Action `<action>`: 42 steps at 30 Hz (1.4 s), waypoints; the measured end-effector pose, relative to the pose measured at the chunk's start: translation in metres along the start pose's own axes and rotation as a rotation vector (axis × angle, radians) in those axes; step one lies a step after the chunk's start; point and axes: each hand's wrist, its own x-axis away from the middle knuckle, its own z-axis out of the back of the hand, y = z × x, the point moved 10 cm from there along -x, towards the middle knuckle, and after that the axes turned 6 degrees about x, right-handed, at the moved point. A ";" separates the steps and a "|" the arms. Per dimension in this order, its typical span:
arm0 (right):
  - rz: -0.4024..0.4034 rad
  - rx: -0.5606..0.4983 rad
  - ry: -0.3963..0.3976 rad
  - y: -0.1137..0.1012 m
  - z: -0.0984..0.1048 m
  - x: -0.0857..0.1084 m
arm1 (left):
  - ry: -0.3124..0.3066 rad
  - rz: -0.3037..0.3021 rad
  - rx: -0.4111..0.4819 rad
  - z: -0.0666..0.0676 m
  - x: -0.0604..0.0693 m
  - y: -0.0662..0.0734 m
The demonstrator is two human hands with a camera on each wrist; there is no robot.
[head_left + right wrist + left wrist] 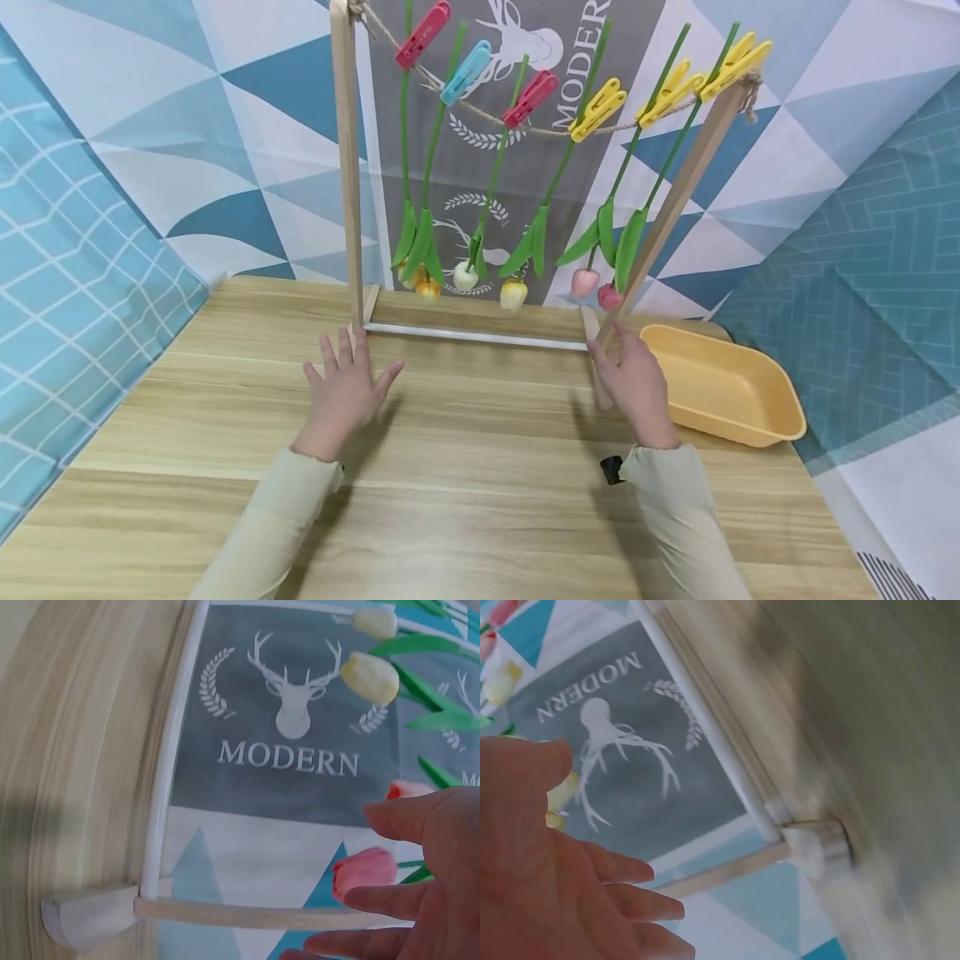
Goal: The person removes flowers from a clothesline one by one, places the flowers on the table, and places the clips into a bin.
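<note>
Several artificial tulips hang head down from a twine line (480, 112) on a wooden frame. Red clothespins (423, 35), a blue clothespin (467, 72) and yellow clothespins (597, 109) grip their stems. Among the blooms are a white tulip (465, 277), a yellow tulip (513, 294) and a dark pink tulip (610, 297). My left hand (343, 396), fingers spread, is by the foot of the left post (347, 167) and holds nothing. Near the base of the right post (686, 192) is my right hand (637, 383), its fingers extended and apart in the right wrist view.
A white rod (480, 336) joins the two posts low down. The yellow plastic basin (723, 387) stands right of the frame on the wood-grain table (465, 467). Patterned cloth (285, 100) covers the wall behind.
</note>
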 end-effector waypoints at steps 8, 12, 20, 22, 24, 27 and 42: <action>-0.032 -0.013 -0.041 0.013 0.002 -0.013 | -0.016 0.027 0.069 0.009 -0.022 -0.024; -0.059 -0.058 -0.061 0.021 -0.003 -0.020 | 0.018 -0.002 0.159 0.015 -0.029 -0.025; -0.120 -0.135 0.004 0.030 0.004 -0.040 | -0.026 -0.009 0.376 0.014 -0.052 -0.031; -0.123 -0.135 0.028 0.030 0.009 -0.044 | -0.044 0.020 0.410 0.014 -0.059 -0.036; -0.122 -0.136 0.039 0.029 0.011 -0.048 | -0.053 0.043 0.430 0.015 -0.064 -0.040; -0.121 -0.142 0.040 0.028 0.013 -0.052 | -0.045 0.050 0.454 0.018 -0.070 -0.042; -0.122 -0.294 0.054 0.032 0.007 -0.073 | 0.091 0.008 0.527 0.034 -0.090 -0.034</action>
